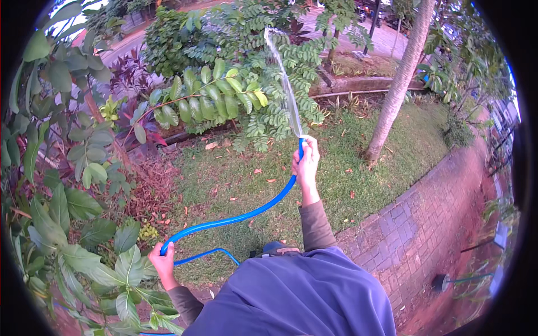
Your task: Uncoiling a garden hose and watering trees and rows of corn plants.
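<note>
My right hand (307, 157) grips a blue garden hose (248, 215) close to its end, with the thumb at the mouth. From there a jet of water (286, 80) shoots up and away toward a leafy shrub (269, 105). Farther back along the hose, my left hand (163, 260) is closed around it at the lower left. Between both hands the hose hangs in a loose curve above the grass. Past the left hand, another stretch runs back toward my body, where my purple clothing hides it.
A slanting tree trunk (397, 84) rises from the lawn (336, 193) at the right. Brick paving (403, 231) curves along the right side. Broad-leaved plants (88, 252) crowd close on the left. A low garden wall (357, 85) borders the far side.
</note>
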A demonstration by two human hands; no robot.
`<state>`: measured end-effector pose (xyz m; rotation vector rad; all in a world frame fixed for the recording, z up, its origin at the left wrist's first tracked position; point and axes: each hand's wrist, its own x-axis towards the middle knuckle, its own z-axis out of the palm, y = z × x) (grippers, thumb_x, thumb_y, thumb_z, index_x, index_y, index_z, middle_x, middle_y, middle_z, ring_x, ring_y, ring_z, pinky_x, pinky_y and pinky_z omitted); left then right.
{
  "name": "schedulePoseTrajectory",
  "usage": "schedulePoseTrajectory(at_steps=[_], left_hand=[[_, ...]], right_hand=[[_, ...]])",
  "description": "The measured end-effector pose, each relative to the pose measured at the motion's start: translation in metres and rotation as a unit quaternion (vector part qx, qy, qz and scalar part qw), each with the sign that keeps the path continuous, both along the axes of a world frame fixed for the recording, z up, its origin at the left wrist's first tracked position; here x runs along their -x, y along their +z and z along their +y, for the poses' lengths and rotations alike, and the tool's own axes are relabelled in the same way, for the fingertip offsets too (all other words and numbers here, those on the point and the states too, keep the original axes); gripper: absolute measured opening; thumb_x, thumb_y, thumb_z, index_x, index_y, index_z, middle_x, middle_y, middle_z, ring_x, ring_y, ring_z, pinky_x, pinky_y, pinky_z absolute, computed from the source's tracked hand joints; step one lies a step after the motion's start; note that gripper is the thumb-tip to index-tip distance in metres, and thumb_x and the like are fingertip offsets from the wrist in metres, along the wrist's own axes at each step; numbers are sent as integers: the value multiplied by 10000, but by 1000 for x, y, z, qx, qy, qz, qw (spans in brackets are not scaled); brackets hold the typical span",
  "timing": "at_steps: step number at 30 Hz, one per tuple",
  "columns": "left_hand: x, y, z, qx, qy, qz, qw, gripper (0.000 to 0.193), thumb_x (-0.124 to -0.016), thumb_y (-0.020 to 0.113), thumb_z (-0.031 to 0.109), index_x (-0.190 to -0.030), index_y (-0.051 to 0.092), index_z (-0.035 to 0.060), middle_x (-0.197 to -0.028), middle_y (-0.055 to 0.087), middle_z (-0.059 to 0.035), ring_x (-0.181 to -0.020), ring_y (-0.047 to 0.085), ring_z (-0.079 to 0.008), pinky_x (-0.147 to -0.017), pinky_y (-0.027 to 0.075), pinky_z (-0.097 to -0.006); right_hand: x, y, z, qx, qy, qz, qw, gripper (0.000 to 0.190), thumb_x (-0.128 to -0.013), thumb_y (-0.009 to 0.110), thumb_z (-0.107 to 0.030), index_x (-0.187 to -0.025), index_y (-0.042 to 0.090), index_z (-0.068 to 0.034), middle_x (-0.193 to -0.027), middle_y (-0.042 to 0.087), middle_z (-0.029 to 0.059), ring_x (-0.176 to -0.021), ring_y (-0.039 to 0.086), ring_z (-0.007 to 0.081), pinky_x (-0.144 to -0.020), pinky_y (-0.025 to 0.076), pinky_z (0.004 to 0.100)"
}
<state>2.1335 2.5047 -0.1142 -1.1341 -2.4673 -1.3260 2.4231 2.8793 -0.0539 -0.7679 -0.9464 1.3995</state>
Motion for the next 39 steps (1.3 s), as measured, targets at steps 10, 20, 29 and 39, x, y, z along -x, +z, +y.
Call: schedulePoseTrajectory(at_steps=[10, 20, 29, 39], left_hand=[[-6, -6, -15, -123, 46, -73, 989, 338, -769, 658, 68, -575, 381, 59, -536, 317, 46, -515, 263, -57, -454, 211, -246], [-19, -8, -61, -190, 155, -62, 968, 337, -806, 615, 56, -573, 372, 79, -542, 292, 74, -511, 240, -32, -457, 179, -242], [-40, -10, -107, -219, 225, -33, 949, 334, -824, 629, 116, -586, 398, 72, -537, 323, 69, -506, 243, -34, -454, 175, -242], [-62, -10, -144, -217, 303, -28, 927, 371, -840, 624, 145, -576, 372, 75, -548, 281, 69, -524, 220, -44, -471, 154, -257]], right_hand=[[15, 6, -1, -18, 68, 6, 998, 204, -933, 321, -170, -1052, 483, -140, -493, 346, -26, -318, 281, 53, -271, 213, 214], [63, 14, -18, -31, 165, -5, 986, 199, -934, 332, -185, -1050, 484, -128, -495, 356, -17, -309, 270, 56, -266, 205, 218], [115, 13, -44, -44, 267, -25, 962, 198, -926, 336, -189, -1047, 480, -127, -491, 351, -18, -315, 279, 61, -269, 227, 217], [151, 9, -74, -22, 371, -14, 928, 192, -927, 360, -193, -1068, 485, -159, -522, 388, -22, -335, 300, 46, -291, 225, 208]])
